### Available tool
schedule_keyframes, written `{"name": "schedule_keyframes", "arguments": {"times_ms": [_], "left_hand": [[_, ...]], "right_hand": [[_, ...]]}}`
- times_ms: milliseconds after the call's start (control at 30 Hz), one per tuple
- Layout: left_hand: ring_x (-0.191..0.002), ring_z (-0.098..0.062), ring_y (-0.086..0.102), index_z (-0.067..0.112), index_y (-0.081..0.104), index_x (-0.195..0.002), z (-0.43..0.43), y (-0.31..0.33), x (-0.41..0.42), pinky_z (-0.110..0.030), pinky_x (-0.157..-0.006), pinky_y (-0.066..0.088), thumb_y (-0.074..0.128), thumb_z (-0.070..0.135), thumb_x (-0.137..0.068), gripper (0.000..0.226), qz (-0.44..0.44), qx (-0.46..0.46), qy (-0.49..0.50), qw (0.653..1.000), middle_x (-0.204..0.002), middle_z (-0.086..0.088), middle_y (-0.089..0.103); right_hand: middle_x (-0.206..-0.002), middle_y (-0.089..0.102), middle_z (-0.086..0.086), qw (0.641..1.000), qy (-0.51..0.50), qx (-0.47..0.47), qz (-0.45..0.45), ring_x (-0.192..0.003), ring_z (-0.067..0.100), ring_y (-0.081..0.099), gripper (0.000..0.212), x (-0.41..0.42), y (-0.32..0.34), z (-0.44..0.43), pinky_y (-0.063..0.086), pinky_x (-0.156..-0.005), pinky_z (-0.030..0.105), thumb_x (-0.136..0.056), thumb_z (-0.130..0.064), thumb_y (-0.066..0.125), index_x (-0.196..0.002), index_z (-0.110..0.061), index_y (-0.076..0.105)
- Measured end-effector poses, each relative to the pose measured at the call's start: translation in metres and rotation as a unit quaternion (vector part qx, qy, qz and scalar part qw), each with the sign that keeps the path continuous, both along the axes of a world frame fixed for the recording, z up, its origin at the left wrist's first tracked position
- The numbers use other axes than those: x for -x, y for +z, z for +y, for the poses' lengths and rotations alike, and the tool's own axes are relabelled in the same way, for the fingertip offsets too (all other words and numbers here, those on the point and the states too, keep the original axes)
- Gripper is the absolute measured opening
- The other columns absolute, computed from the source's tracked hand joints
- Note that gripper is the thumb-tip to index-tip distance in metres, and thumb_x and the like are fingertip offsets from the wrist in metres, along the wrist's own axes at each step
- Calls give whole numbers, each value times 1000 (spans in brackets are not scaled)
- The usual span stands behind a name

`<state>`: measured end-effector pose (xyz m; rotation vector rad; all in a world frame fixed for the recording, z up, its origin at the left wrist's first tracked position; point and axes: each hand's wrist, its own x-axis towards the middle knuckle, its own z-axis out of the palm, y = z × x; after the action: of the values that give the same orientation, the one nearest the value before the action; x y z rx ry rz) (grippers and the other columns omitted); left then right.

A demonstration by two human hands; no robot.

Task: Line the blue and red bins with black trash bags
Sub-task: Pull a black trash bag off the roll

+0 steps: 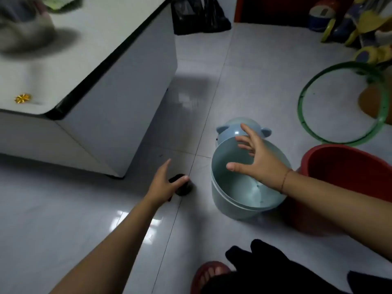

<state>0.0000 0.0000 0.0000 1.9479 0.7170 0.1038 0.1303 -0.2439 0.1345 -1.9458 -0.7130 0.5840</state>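
Observation:
A pale blue bin stands on the tiled floor, empty, with its eared blue lid lying just behind it. My right hand hovers over the bin's mouth, fingers spread, holding nothing. A red bin stands right of the blue one, partly behind my right forearm. A small black roll of trash bags lies on the floor left of the blue bin. My left hand rests on that roll, thumb across its top and fingers spread, not closed around it.
A white cabinet with a black edge fills the upper left. Black bags hang beyond it. A green hoop and toys lie at the right. My sandalled foot and dark clothing are at the bottom.

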Motion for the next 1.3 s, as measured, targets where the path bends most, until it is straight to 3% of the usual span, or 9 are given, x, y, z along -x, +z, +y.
{"name": "schedule_keyframes", "arguments": {"times_ms": [333,600,733,800,867,1033,1100,1167,1300], "left_hand": [[-131,-29,41,14,37,-142,1,-92,-37,-46,-107,37,87,38,-59,100,92,-23,29,995,-143,-13,41],[-106,-30,59,8,54,-113,-3,-110,-44,-35,-88,49,81,11,-69,51,37,7,114,993,-111,-11,61],[-97,-23,63,18,55,-111,0,-56,-42,-25,-72,56,79,19,-74,44,-46,58,166,983,-106,-6,62],[-91,-7,59,26,54,-111,2,-12,-42,-5,-55,47,79,25,-74,45,-102,53,160,980,-105,0,60],[-92,-2,55,29,52,-113,0,34,-43,-1,-53,43,78,28,-74,47,-151,60,136,977,-106,6,57],[-109,-16,56,28,46,-118,-28,144,-57,-34,-90,51,77,40,-71,58,-207,101,73,970,-118,2,55],[-110,-18,58,24,46,-118,-48,181,-64,-38,-92,51,77,36,-74,56,-230,149,58,960,-119,0,56],[-108,-19,60,19,46,-120,-71,211,-72,-33,-86,54,74,28,-79,50,-250,219,37,942,-120,-4,58],[-112,-28,61,6,48,-128,-116,253,-87,-38,-93,52,69,25,-84,52,-253,347,-6,903,-125,-17,60]], "right_hand": [[-139,44,-7,999,29,-3,35,-127,-1,44,110,-16,-37,12,34,-109,27,-57,-51,74,-147,-34,13],[-136,46,-9,998,1,-3,64,-124,0,47,107,-31,-52,2,37,-106,30,-55,-55,74,-143,-42,15],[-133,47,-10,997,-10,-11,78,-122,2,49,110,-33,-36,-2,40,-103,30,-53,-59,75,-144,-38,18],[-130,48,-10,997,-13,-19,78,-121,4,50,107,-31,-18,-2,40,-103,31,-53,-55,75,-144,-34,20],[-129,49,-6,996,-16,-32,82,-120,6,50,97,-25,4,0,41,-105,32,-57,-47,73,-140,-33,24],[-124,52,3,993,-39,-69,86,-108,8,55,60,-3,62,0,50,-85,15,-77,-26,71,-128,-24,39],[-121,57,2,994,-60,-26,91,-106,9,56,55,3,82,-7,50,-86,20,-71,-49,69,-117,-24,51],[-117,62,1,989,-68,15,133,-109,12,57,71,6,101,-15,48,-95,34,-55,-71,61,-107,-23,61],[-105,72,-2,962,-84,-91,244,-100,14,65,71,4,127,-33,46,-95,38,-53,-73,61,-103,-22,69]]}}
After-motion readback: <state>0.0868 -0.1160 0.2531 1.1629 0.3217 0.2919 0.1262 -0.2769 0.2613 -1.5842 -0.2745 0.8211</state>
